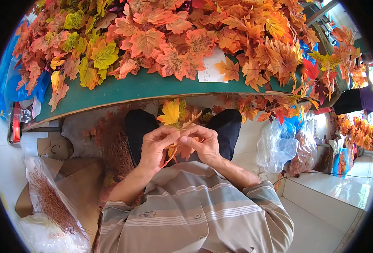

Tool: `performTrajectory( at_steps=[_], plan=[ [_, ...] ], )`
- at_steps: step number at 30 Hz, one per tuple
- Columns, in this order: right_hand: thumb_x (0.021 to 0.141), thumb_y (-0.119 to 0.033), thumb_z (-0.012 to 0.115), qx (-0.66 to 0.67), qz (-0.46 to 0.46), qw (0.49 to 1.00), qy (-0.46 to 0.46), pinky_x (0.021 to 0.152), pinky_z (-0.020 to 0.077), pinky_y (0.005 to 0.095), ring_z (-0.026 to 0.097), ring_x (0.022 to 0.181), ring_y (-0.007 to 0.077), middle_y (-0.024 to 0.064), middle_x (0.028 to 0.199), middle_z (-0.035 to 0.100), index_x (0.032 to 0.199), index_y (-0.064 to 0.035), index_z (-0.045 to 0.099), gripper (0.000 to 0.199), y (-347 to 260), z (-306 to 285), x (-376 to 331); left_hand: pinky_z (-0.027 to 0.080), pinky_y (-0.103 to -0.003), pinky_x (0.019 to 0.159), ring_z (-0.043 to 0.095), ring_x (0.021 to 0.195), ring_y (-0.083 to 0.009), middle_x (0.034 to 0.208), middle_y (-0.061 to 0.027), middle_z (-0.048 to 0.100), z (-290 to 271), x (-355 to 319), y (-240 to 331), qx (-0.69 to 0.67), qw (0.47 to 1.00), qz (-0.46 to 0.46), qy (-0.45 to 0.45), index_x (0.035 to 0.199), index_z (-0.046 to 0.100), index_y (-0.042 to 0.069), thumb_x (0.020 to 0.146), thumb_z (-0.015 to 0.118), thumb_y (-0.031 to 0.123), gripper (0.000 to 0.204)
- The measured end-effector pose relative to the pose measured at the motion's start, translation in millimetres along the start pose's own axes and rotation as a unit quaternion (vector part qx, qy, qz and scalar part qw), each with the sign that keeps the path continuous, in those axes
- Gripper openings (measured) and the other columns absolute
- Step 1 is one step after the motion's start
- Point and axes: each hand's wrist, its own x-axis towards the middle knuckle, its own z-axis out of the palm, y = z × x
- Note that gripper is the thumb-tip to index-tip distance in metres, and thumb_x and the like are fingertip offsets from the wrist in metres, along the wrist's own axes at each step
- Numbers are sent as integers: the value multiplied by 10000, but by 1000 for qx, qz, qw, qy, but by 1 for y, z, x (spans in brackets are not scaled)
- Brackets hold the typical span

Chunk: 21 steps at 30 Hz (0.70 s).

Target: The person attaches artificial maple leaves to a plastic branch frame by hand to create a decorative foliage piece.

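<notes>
Both hands meet over the lap, just below frame centre. Left hand (156, 145) and right hand (203, 143) each have fingers pinched shut on one leaf sprig (176, 116), whose yellow leaf points to 12 o'clock. Step in hand, by my reading: fitting leaves onto a stem. Next move needs a steady pinch and fine alignment. Leaf pile (174, 38) at 12 o'clock on green table (123, 90); bag of wire stems (51, 206) at 8 o'clock.

hands (180, 145): 2 | leaf sprig (176, 116): 1 | green table (123, 90): 1 | paper slip (211, 67): 1 | clear plastic bags (279, 145): 2
</notes>
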Motion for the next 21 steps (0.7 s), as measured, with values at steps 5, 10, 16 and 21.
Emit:
performTrajectory(
  at_steps=[5, 10, 16, 21],
  plan=[
    [871, -66, 661, -16, -4, 1000, 1, 436, 431, 175, 571, 554, 49, 36, 729, 650, 909, 4, 643, 82, 1, -1, 0, 414, -193, 604, 552, 695, -70, 829, 6, 584, 2, -2, -5, 24, 998, 54, 1, 858, 654, 23, 844, 661, 14, 18],
    [860, -62, 676, -7, 9, 1000, 12, 465, 396, 173, 525, 570, 20, 12, 722, 638, 893, 2, 641, 80, -4, 0, 4, 382, -190, 554, 533, 658, -60, 771, 1, 580, 4, -1, -4, 18, 998, 47, -24, 861, 650, 28, 853, 656, 29, 10],
    [852, -57, 682, -40, -6, 999, 11, 486, 412, 178, 520, 578, 25, -3, 733, 625, 872, -3, 638, 72, -2, -8, 11, 450, -218, 541, 574, 629, -87, 782, -32, 628, -4, 1, -7, 24, 999, 9, -36, 939, 651, 11, 869, 652, 69, 91],
    [844, -9, 665, -32, -64, 997, -2, 481, 447, 193, 574, 549, 62, 27, 699, 633, 867, 12, 628, 48, -4, -20, 29, 546, -266, 650, 656, 710, -153, 860, -75, 666, -24, 7, 1, 21, 993, -91, -72, 1078, 637, -2, 914, 598, 120, 208]
  ],
)
